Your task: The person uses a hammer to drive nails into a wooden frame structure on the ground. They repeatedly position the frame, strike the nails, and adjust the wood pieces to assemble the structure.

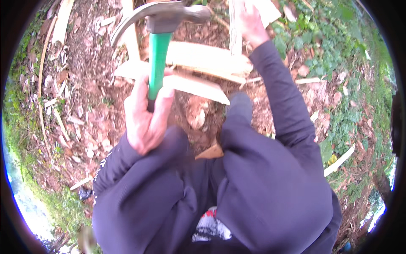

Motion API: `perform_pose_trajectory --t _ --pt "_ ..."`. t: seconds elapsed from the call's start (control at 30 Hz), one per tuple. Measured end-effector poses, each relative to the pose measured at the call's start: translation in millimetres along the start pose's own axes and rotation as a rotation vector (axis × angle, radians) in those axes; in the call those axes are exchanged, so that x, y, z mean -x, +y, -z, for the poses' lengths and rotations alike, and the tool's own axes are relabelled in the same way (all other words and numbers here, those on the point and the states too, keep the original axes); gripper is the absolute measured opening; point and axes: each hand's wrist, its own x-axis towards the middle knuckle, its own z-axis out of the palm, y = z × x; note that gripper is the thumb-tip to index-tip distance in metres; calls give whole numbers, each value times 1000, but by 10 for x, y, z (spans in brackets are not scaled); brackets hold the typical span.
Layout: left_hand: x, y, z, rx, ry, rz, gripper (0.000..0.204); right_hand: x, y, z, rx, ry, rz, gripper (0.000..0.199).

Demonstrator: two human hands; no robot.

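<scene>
Long dark sleeves (281,91), loose dark trousers (270,186), grey footwear (240,108), red-and-white shirt print (211,228)

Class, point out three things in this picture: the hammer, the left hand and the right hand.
Hammer (159,57): head view, on its green handle.
Left hand (144,119): head view, on the middle of the hand.
Right hand (252,25): head view, on its blurred middle.

Noted: brown ground (91,38) littered with dry leaves (303,70). At left: thin curved strip (40,86), lying lengthwise near grass (63,207). Lower left: small dark crumpled item (85,194), kind unclear. Upper right: low, broad-leaved green plants (297,42). Lower right: pale straight strip (340,160), set diagonally; near bottom rim, blue item (347,246), too small to identify.
</scene>
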Motion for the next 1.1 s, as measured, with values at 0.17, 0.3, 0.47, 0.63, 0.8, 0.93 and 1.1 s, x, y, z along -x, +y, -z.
perform_pose_trajectory --t 0.17,0.3,0.47,0.63,0.8,0.93,1.1 --pt "248 -617 -22 -77 207 46 27 -403 -61 169 -167 -17 -65 26" --pt "350 -952 46 27 360 -72 37 -403 43 211 -102 -136 -120 26" --pt "310 -1121 165 -107 209 -31 58 -479 2 340 -146 38 -33 26" --pt "93 -1041 159 -344 55 -69 38 -617 97 338 -522 -61 -315 25" --pt "-176 -527 177 -333 113 -471 40 -1042 190 730 -628 -225 -377 22" --pt "-363 63 112 -110 249 -345 45 -1305 380 869 -722 -326 -387 22" --pt "-618 159 166 -176 272 -414 39 -1291 494 907 -803 -265 -408 21"
